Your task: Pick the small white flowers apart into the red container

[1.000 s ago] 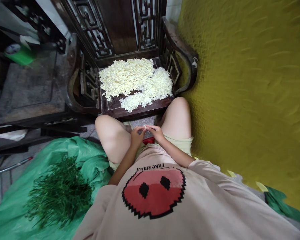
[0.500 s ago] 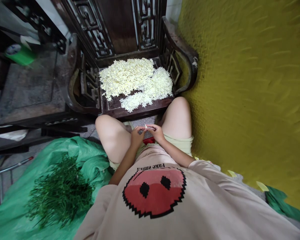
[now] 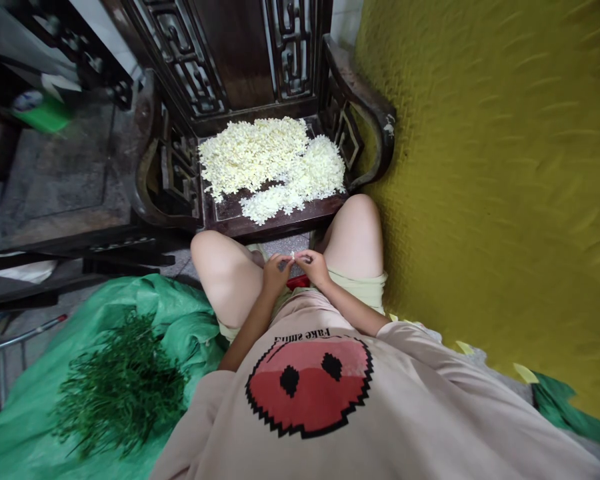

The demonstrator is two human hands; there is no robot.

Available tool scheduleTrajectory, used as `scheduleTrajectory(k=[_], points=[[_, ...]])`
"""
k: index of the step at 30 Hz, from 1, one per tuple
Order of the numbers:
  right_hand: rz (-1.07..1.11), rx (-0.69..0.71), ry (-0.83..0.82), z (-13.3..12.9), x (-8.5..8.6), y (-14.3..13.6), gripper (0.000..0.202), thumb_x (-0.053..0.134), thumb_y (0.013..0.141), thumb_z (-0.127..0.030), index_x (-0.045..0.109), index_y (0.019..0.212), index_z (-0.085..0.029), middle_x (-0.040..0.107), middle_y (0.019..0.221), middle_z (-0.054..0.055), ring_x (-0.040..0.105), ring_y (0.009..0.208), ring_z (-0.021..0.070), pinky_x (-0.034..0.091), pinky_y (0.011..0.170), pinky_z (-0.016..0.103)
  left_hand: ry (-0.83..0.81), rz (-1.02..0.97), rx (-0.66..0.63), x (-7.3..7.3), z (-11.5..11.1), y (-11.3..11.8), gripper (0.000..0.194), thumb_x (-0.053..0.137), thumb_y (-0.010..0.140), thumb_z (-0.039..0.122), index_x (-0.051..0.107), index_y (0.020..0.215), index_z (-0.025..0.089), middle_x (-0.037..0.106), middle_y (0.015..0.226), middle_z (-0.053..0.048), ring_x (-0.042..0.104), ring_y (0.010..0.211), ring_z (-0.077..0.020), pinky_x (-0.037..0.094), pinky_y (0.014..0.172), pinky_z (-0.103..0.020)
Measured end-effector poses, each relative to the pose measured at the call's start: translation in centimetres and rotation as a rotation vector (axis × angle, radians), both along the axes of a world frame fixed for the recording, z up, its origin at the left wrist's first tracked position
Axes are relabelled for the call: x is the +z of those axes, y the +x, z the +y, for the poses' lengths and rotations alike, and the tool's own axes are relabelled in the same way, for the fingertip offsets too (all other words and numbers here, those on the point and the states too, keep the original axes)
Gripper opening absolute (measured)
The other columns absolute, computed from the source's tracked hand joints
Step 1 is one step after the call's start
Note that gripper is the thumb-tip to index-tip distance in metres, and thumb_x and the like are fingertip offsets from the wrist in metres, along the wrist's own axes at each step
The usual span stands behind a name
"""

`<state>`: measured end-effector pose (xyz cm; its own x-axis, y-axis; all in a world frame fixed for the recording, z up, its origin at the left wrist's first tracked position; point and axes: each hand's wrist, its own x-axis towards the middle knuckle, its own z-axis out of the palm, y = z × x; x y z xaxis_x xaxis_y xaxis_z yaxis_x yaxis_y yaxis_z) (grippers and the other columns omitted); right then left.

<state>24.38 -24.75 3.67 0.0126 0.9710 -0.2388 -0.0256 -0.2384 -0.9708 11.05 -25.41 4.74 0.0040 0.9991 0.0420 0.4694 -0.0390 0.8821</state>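
- both hands are together low between the knees, fingertips meeting over the lap
- left hand (image 3: 275, 275) is curled in, fingers pinching at a tiny white flower (image 3: 293, 255) that sits right where the two hands meet
- right hand (image 3: 314, 267) is pinching the same white bit from the other side, fingertips touching it, so both hands are gripping one small piece between them
- the flower is really small here, can't tell its shape beyond a pale speck sticking up between the fingertips
- just under the hands there's something red (image 3: 297, 282) peeking out on the lap, mostly hidden, can't tell what it is
- straight ahead past the knees is a dark carved wooden chair (image 3: 365, 107), and its seat is covered with a big pile of white flowers (image 3: 270, 160), spread in two or three loose heaps
- that pile is well apart from the hands, with the front edge of the seat between them
- on the floor to the left lies a green plastic sheet (image 3: 180, 313) with a heap of green stems (image 3: 120, 387) on it, beside the left knee
- a yellow-green textured wall (image 3: 500, 187) runs down the whole right side, right next to the right knee
- the person is in a pinkish shirt (image 3: 430, 413) with a red pixel face print
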Motion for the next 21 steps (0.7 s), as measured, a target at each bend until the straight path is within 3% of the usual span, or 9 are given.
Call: scheduleTrajectory(k=[8,21], points=[[0.104,0.014,-0.025,0.14,0.07,0.01,0.034,0.071,0.060,-0.048,0.069,0.075,-0.017,0.071,0.091,0.010,0.067,0.084,0.0228,0.051,0.082,0.037,0.009,-0.043,0.029,-0.20,0.05,-0.16,0.010,0.059,0.077,0.029,0.066,0.076,0.021,0.065,0.080,-0.003,0.058,0.081,-0.0170,0.044,0.079,-0.031],[-0.087,0.030,0.057,-0.07,0.58,0.15,0.027,0.065,0.068,-0.042,0.067,0.077,-0.017,0.071,0.085,0.008,0.065,0.078,0.0203,0.051,0.077,0.033,0.029,-0.004,0.003,-0.02,-0.10,0.02,0.009,0.060,0.077,0.027,0.066,0.077,0.021,0.065,0.078,-0.003,0.059,0.079,-0.0166,0.044,0.077,-0.030]])
